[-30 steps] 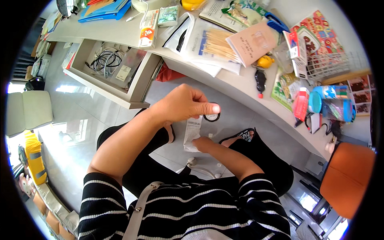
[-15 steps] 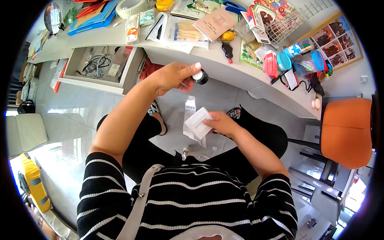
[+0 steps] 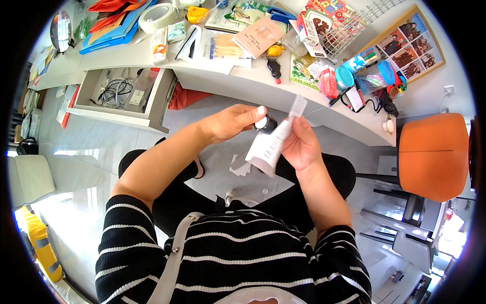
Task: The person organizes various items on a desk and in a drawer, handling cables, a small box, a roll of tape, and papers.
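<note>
My left hand (image 3: 230, 121) grips a small dark bottle (image 3: 265, 123) by its top, fingers curled over it. My right hand (image 3: 302, 145) holds a white paper packet (image 3: 268, 145) with a clear strip sticking up at its top end. The bottle touches the packet's left edge. Both hands hover above my lap, just in front of the white desk's edge (image 3: 283, 96). A few white paper scraps (image 3: 239, 164) lie on the floor between my legs.
The white desk carries tape, folders, booklets, a wire basket (image 3: 344, 35) and coloured containers. A drawer (image 3: 121, 96) with cables stands pulled out at the left. An orange chair (image 3: 430, 154) is at the right. A photo frame (image 3: 405, 43) leans at the back right.
My right hand has raised the packet from my lap up against the bottle. The left hand with the bottle shifted slightly right and down; the view has tilted.
</note>
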Available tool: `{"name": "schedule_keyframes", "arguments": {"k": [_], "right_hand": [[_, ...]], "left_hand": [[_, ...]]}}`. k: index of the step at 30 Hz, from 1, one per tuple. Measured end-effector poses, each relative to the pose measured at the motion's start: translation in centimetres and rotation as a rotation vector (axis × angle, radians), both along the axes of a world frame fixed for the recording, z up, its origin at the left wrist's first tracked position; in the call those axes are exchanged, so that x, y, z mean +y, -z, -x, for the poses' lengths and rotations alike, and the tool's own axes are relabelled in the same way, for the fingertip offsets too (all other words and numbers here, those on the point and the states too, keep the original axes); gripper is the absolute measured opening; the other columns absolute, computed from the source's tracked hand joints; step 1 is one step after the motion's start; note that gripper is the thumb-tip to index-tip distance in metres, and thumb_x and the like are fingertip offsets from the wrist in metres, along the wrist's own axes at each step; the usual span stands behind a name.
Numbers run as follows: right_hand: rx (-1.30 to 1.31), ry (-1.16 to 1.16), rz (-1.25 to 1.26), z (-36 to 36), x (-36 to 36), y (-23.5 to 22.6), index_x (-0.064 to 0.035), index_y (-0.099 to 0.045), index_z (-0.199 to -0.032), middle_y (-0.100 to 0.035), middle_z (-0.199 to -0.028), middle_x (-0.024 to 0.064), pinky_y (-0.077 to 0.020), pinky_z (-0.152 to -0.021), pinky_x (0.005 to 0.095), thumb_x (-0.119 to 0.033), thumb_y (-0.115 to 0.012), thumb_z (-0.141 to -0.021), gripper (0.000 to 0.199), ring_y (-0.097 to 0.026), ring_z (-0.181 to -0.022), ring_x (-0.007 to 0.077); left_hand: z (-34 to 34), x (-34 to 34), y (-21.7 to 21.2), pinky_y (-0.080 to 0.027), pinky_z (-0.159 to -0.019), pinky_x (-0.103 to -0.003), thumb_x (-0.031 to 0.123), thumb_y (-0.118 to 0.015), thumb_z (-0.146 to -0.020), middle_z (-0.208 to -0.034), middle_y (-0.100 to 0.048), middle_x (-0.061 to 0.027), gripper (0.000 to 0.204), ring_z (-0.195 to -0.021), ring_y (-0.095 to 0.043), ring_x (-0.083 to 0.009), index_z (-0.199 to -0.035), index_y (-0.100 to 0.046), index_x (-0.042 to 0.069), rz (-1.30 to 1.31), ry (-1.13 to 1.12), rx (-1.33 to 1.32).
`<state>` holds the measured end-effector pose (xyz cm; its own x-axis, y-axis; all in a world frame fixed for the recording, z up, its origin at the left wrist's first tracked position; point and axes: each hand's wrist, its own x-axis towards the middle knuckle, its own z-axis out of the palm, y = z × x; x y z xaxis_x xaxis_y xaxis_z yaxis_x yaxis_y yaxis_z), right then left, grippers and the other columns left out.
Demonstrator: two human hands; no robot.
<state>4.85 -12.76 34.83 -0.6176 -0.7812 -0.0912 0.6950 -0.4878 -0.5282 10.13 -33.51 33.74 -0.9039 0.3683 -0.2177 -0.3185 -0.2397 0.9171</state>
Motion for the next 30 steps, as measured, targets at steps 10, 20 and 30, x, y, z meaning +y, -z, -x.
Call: {"name": "schedule_keyframes", "arguments": {"k": [10, 20, 30], "right_hand": [[0.028, 0.539, -0.181, -3.7, -6.1, -1.2, -0.0052, -0.045, -0.119, -0.055, -0.114, 0.0092, -0.0414, -0.094, 0.0371, -0.019, -0.047, -0.096, 0.027, -0.052, -0.107, 0.0196], [0.529, -0.063, -1.224, -3.6, -0.8, 14.6, -0.0017, -0.057, -0.111, -0.064, -0.093, 0.0108, -0.0474, -0.077, 0.0264, -0.015, -0.057, -0.087, 0.027, -0.061, -0.090, 0.0168], [0.302, 0.229, -0.578, -3.1, -2.4, -0.6, 0.0029, -0.058, -0.104, -0.065, -0.094, 0.0095, -0.0496, -0.074, 0.0286, -0.013, -0.059, -0.088, 0.023, -0.063, -0.082, 0.0149]], "left_hand": [[-0.7, 2.2, -1.6, -0.045, -0.077, -0.026, 0.040, -0.042, -0.097, -0.094, -0.061, -0.0088, 0.048, -0.087, -0.055, -0.0117, -0.109, -0.057, -0.004, 0.198, -0.478, 0.354], [-0.6, -0.6, -1.8, -0.043, -0.080, -0.026, 0.055, -0.041, -0.092, -0.095, -0.059, -0.0067, 0.062, -0.086, -0.053, -0.0116, -0.105, -0.058, -0.004, -0.052, -0.556, -0.070], [-0.3, 0.2, 0.0, -0.043, -0.079, -0.023, 0.046, -0.041, -0.096, -0.094, -0.056, -0.0032, 0.048, -0.086, -0.051, -0.0088, -0.107, -0.053, 0.000, 0.195, -0.569, 0.256]]}}
